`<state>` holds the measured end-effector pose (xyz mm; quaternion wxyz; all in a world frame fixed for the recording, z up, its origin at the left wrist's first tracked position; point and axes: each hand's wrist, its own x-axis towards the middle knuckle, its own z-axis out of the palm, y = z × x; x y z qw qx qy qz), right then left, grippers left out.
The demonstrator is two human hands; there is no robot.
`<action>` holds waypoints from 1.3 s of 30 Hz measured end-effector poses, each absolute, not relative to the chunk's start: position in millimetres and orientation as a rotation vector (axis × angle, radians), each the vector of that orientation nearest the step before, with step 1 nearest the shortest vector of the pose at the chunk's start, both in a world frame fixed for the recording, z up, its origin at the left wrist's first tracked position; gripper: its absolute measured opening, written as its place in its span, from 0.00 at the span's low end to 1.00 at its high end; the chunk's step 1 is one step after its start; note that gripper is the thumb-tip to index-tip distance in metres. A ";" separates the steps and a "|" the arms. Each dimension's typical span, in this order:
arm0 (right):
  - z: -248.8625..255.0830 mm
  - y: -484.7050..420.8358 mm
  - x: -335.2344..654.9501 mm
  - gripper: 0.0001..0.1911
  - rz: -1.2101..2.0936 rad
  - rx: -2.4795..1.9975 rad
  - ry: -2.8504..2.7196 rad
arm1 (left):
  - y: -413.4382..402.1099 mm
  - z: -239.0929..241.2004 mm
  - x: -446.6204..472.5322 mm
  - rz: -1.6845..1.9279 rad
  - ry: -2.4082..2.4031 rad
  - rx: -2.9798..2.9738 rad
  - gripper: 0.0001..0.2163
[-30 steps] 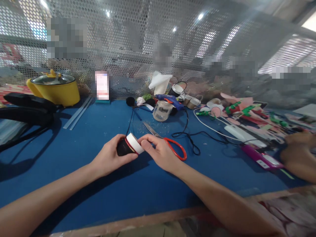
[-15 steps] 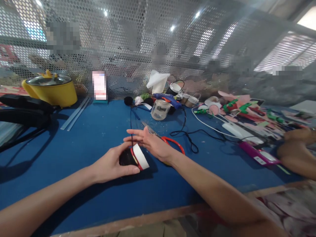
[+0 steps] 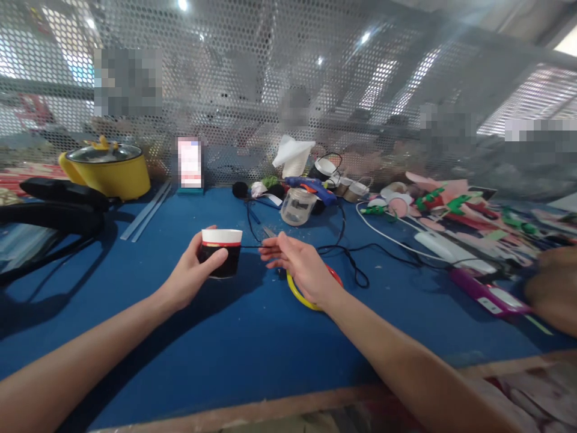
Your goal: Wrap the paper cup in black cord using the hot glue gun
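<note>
My left hand (image 3: 187, 273) grips a small paper cup (image 3: 228, 263) with its thumb across the near side. Black cord covers the lower part of the cup; above that run a thin red band and a white rim. A strand of black cord (image 3: 250, 246) stretches straight from the cup to my right hand (image 3: 301, 267), whose curled fingers hold it. Farther back lies a black ball of cord (image 3: 240, 190), and a strand comes down from it toward my right fingers. Scissors with red and yellow handles (image 3: 303, 299) lie partly hidden under my right hand.
Behind the hands stand a clear plastic jar (image 3: 297, 207), a blue glue gun (image 3: 311, 185) and small cups (image 3: 356, 190). A yellow pot (image 3: 112, 177) and black stand (image 3: 58, 210) are left. Rightward lie a power strip (image 3: 453, 252), a purple device (image 3: 489, 293) and another person's arm (image 3: 552, 294).
The cup has gone from lying tilted to upright, lifted and shifted left by my left hand. My right hand has moved slightly away from it, and the cord between them is now straight and level.
</note>
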<state>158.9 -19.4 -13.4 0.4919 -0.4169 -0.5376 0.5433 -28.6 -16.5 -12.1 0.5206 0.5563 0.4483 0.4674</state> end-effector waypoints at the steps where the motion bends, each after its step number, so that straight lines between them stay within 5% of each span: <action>1: -15.6 -18.4 158.5 0.19 1.349 -1.064 -1.320 | -17.2 -12.2 -28.6 1.125 1.045 1.320 0.28; 6: -17.9 -19.6 155.4 0.20 1.432 -1.177 -1.553 | -19.9 -17.2 -29.1 1.087 0.946 1.342 0.30; 14: -5.8 -30.9 152.8 0.20 0.773 -1.161 -1.848 | -23.9 -16.5 -27.5 0.994 0.892 1.444 0.31; 21: -8.3 -36.8 147.0 0.26 1.088 -1.035 -1.891 | -30.3 -20.1 -22.4 0.903 0.839 1.704 0.26; 29: -9.8 -35.4 149.4 0.30 0.864 -1.068 -1.987 | -29.8 -16.2 -30.3 0.856 0.888 2.065 0.35; 39: -11.3 -41.0 145.9 0.32 0.458 -0.945 -2.288 | -23.6 3.5 -32.1 1.040 1.127 2.334 0.07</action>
